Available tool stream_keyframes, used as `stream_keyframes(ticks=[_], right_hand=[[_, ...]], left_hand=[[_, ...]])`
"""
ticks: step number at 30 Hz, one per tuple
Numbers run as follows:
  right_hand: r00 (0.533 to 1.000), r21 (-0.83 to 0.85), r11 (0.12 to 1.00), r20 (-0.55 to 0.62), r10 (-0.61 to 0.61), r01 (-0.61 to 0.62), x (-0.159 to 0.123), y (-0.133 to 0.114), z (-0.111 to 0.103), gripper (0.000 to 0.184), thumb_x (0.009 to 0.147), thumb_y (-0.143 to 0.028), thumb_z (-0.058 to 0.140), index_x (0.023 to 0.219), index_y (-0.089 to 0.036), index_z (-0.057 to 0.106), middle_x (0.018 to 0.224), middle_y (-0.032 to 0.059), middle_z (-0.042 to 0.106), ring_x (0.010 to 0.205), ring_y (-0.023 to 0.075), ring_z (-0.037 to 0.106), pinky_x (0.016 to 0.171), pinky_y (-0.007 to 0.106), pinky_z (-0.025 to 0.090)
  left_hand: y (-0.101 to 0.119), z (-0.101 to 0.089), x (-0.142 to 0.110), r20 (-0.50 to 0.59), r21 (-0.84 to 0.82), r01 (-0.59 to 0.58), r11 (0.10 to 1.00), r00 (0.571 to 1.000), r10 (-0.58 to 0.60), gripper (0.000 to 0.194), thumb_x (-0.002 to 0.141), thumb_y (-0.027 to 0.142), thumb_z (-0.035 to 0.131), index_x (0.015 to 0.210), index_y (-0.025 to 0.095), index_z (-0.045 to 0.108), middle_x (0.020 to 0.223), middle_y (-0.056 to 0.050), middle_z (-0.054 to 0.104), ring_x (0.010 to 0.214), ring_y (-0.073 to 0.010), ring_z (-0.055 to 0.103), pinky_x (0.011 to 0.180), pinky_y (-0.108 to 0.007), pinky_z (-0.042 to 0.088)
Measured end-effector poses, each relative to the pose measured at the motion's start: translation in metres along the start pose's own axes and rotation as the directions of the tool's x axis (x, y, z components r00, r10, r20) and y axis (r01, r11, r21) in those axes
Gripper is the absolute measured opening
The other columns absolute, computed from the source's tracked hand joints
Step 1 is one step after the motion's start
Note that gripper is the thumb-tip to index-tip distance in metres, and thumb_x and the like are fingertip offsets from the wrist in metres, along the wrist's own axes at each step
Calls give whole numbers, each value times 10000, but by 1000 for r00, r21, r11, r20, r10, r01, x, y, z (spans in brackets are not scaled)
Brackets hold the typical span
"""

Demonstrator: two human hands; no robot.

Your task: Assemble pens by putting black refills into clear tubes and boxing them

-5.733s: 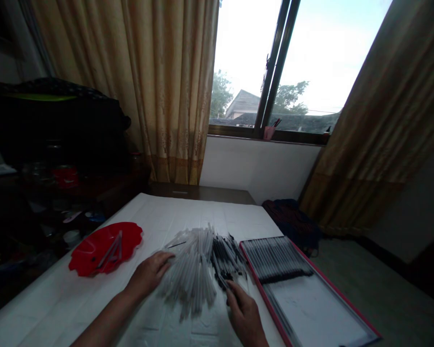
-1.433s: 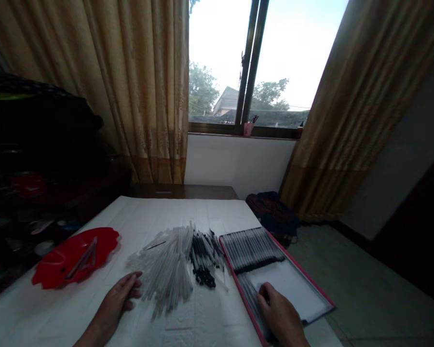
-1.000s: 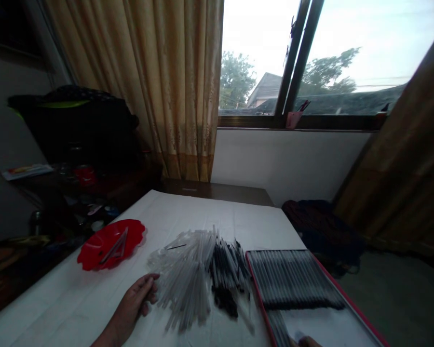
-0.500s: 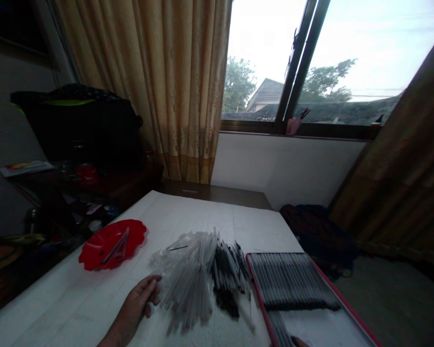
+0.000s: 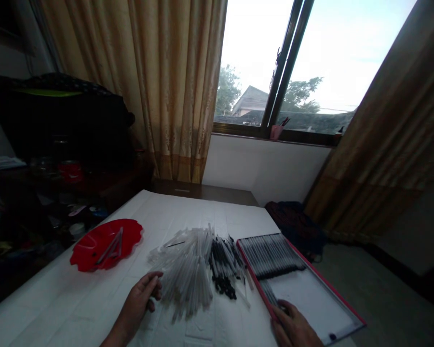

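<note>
Covering the table: a white sheet [image 5: 94, 303] with faint creases, its far end stopping at a wooden surface [image 5: 202, 193] below the window.
Room: 2 gold curtains [image 5: 173, 96] flank 1 window [image 5: 253, 72]; a black bag [image 5: 58, 115] sits on dark shelves [image 5: 75, 193] to the left, and a dark cloth [image 5: 292, 226] lies on the floor [image 5: 383, 294] to the right.
Left hand: 1 [image 5: 137, 299], fingers loosely curled and holding nothing visible, just beside the pile.
Right hand: 1 [image 5: 292, 325], at the tray's near left corner beside the loose tubes; I cannot tell whether its fingers [image 5: 280, 313] have hold of anything.
Pile: 1 loose heap of clear tubes [image 5: 184, 270], too many to count, with black-tipped pieces [image 5: 222, 284] at its right side.
Red plate: 1 [image 5: 87, 255], carrying about 3 tubes [image 5: 112, 248], well apart from the pile.
Tray: 1 with a pink-red rim [image 5: 329, 284], just right of the pile, holding 1 packed row of tubes [image 5: 271, 255] and a few loose tubes [image 5: 268, 291].
Edges: the tray lies along the table's right edge; the left hand is near the sheet's near side.
</note>
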State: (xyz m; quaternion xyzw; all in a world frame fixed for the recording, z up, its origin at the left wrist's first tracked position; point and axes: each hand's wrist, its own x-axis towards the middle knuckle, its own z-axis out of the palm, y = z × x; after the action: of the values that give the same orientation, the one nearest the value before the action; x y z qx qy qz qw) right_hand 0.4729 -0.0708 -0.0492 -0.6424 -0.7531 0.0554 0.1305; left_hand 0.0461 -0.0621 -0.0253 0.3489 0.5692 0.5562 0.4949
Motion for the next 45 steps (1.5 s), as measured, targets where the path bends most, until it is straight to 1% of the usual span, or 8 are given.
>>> stream_keyframes(ticks=[5, 13, 27, 32, 34, 39, 42, 45], right_hand=[[999, 29, 1000, 33, -6, 5, 34, 1, -20, 384, 835, -339, 446, 1118, -240, 685, 1235, 109, 609, 1099, 229, 591, 915, 303, 452], [991, 59, 993, 87, -106, 101, 89, 7, -21, 407, 816, -282, 460, 1170, -224, 652, 1254, 118, 580, 1121, 242, 563, 921, 322, 419], [976, -9, 976, 5, -217, 217, 123, -15, -24, 330, 841, -192, 473, 1101, -242, 671, 1163, 107, 625, 1028, 229, 592, 835, 303, 422], [983, -38, 988, -97, -155, 152, 112, -25, -22, 381, 819, -162, 481, 1176, -188, 612, 1224, 162, 592, 1114, 293, 544, 877, 404, 404], [966, -21, 989, -215, -145, 144, 104, -31, -15, 399, 822, -140, 462, 1199, -166, 591, 1249, 165, 574, 1153, 291, 514, 921, 423, 383], [822, 94, 955, -537, -188, 281, 75, -57, 11, 303, 886, -162, 383, 999, -208, 660, 960, 88, 674, 910, 208, 614, 814, 320, 462], [872, 154, 946, -451, -190, 286, 58, -74, 18, 230, 886, -222, 421, 903, -207, 650, 832, 61, 661, 765, 182, 627, 696, 264, 472], [928, 176, 958, -336, -159, 228, 50, -84, 16, 151, 856, -248, 484, 843, -209, 629, 810, 45, 646, 719, 179, 625, 649, 257, 467]], left_hand=[[3, 2, 0, 14, 32, 6, 999, 1000, -6, 481, 586, 538, 722, 903, 182, 654, 626, 26, 591, 521, -131, 567, 352, -178, 360], [3, 6, 3, -42, 47, 4, 999, 999, -2, 506, 543, 539, 754, 880, 174, 656, 600, 28, 588, 495, -123, 552, 333, -170, 339], [7, 10, 1, -103, 77, 26, 997, 995, -18, 557, 492, 517, 803, 903, 168, 663, 631, 14, 624, 498, -114, 559, 341, -160, 349], [12, 14, -5, -123, 91, 14, 996, 992, -3, 520, 511, 504, 796, 890, 170, 676, 630, 17, 616, 490, -108, 557, 344, -156, 346], [14, 15, -6, -122, 101, 9, 995, 993, 3, 512, 507, 505, 795, 880, 172, 682, 635, 14, 618, 492, -111, 558, 344, -159, 349], [16, 18, -6, -146, 222, -78, 972, 983, 112, 493, 511, 558, 769, 839, 198, 694, 582, 12, 616, 485, -151, 572, 365, -211, 404], [18, 31, -9, -12, 518, -309, 798, 930, 368, 333, 626, 512, 726, 818, 241, 732, 757, -41, 708, 734, -239, 665, 651, -317, 537], [13, 54, -10, 424, 688, -632, 355, 748, 510, 303, 768, 408, 645, 1054, 326, 697, 1187, -62, 652, 1119, -297, 567, 998, -474, 384]])
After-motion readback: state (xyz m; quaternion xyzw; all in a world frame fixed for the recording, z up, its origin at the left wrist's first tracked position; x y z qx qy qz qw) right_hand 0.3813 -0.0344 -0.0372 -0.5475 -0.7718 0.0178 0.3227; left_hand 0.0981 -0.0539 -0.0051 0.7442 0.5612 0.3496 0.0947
